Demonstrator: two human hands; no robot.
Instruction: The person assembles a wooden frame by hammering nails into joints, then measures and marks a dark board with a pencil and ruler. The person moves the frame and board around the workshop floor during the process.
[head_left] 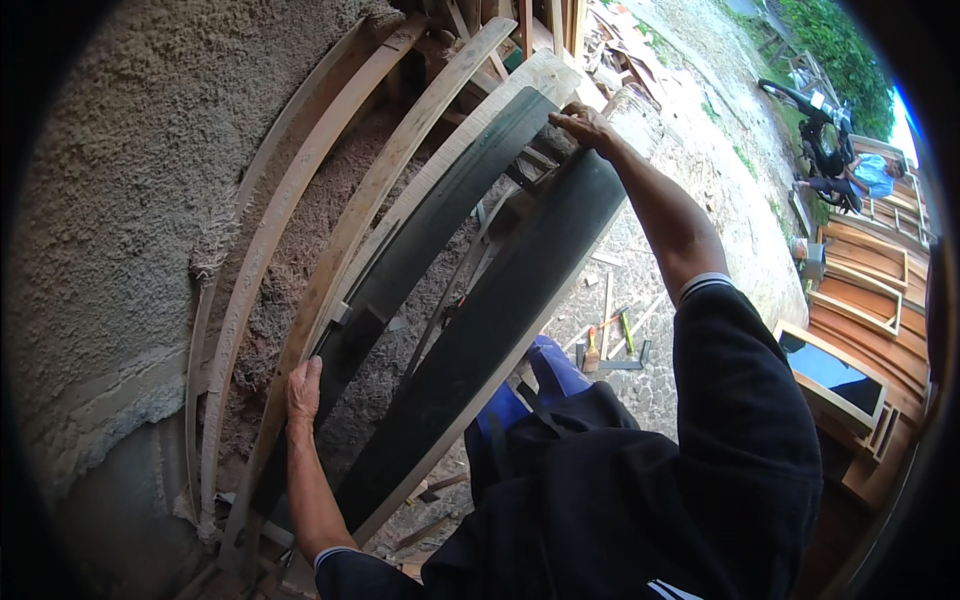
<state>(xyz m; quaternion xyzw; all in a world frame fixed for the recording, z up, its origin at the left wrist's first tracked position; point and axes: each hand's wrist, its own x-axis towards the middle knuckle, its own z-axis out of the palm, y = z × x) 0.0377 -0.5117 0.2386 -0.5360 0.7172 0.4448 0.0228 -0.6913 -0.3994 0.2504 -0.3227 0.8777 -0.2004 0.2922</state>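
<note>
My left hand (303,388) grips the left edge of a long dark board (420,240) near its lower part, thumb along the rim. At the far end of the board my right hand (583,128) is closed on its corner, arm stretched out. The board leans lengthwise, far end up. To its right runs a wider dark plank (480,330) with a pale wooden side, separated from the board by a gap. A small pale block (341,313) sits at the board's left edge, just above my left hand. The fingers under the edge are hidden.
Several long planks (290,210) lean against the rough wall (140,160) at left. A brush (592,350) and other tools lie on the ground. At right are wooden frames (860,280), a framed pane (832,370), a motorcycle (825,130) and a seated person (868,178).
</note>
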